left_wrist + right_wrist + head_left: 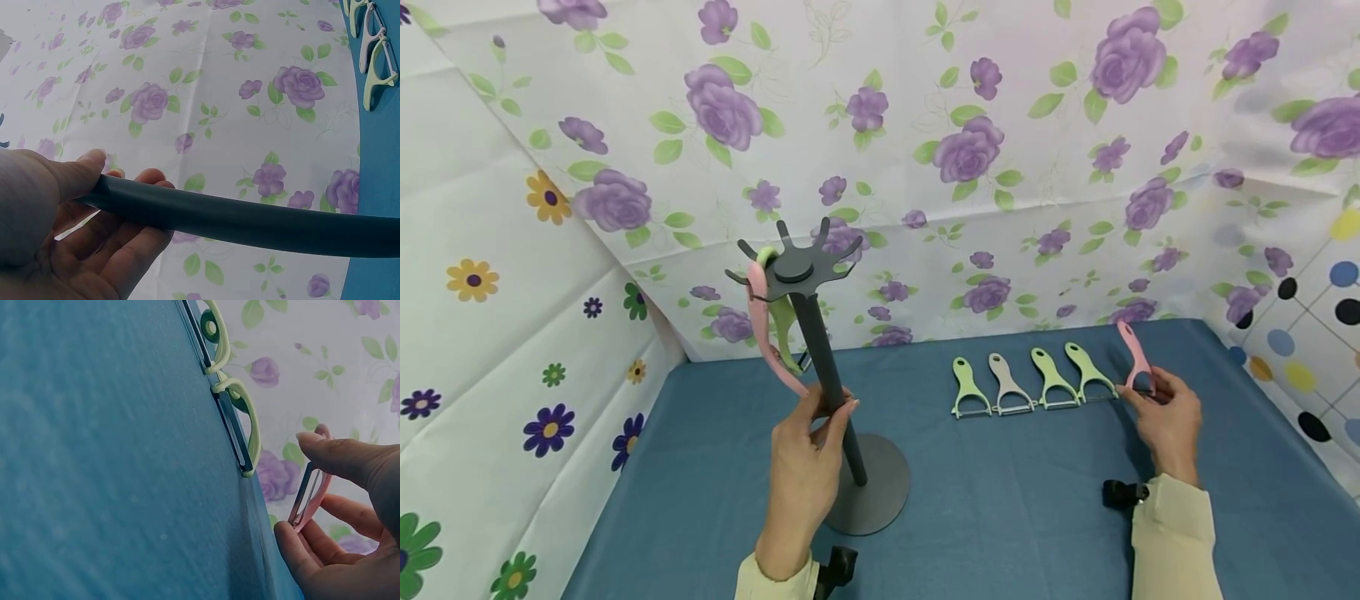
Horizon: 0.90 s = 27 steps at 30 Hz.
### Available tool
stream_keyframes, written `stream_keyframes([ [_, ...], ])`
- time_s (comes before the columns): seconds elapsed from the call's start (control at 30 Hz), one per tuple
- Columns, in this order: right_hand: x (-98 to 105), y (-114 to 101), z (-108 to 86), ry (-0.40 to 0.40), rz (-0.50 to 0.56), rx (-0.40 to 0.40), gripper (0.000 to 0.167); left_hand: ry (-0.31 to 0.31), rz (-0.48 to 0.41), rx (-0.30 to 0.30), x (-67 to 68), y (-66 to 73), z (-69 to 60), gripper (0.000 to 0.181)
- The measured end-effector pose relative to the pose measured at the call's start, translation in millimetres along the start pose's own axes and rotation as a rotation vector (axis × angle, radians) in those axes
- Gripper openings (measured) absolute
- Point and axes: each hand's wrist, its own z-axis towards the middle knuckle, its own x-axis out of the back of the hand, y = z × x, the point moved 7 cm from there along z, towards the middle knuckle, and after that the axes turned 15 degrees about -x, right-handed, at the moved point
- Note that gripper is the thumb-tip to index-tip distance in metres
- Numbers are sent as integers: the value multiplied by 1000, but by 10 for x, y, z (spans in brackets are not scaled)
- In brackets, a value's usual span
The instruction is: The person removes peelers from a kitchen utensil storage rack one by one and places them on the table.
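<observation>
Holding the pole (822,358) in my left hand (805,462), I have the thumb on one side and curled fingers on the other. It rises from its round base (883,500) toward eleven o'clock, up to the hooked rack (793,267). My right hand (1170,421) is pinching a pink peeler (1132,346) by its head end, thumb on one side, fingers on the other; its handle points to eleven o'clock. I cannot tell whether that peeler touches the blue cloth (1022,525).

Just beside it, at nine o'clock, four peelers lie in a row on the cloth: from the far end, a first green one (966,382), a pale one (1003,381), a second green one (1048,377) and a third green one (1086,369). Their blades face six o'clock, their handles between eleven and twelve.

On the rack, at about nine o'clock from its hub, hang a hooked pink peeler (759,312) and a hooked green peeler (784,325), close together. The pink one's lower end comes down near my left fingertips; I cannot tell whether they touch.

A flowered sheet (880,50) stands at twelve o'clock, behind everything. I wear cream sleeves (1176,542), with a black camera (1123,494) at my right wrist.
</observation>
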Motion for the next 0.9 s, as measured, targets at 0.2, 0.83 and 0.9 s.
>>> stream_keyframes([
  [0.2,13,18,8,-6,-11,-23,70,4,3,-12,4,1,7,15],
  [0.83,42,90,41,4,-40,-41,69,6,4,-13,2,-1,0,12],
  [0.9,42,89,36,3,-42,-35,69,4,8,-10,2,-2,-1,11],
])
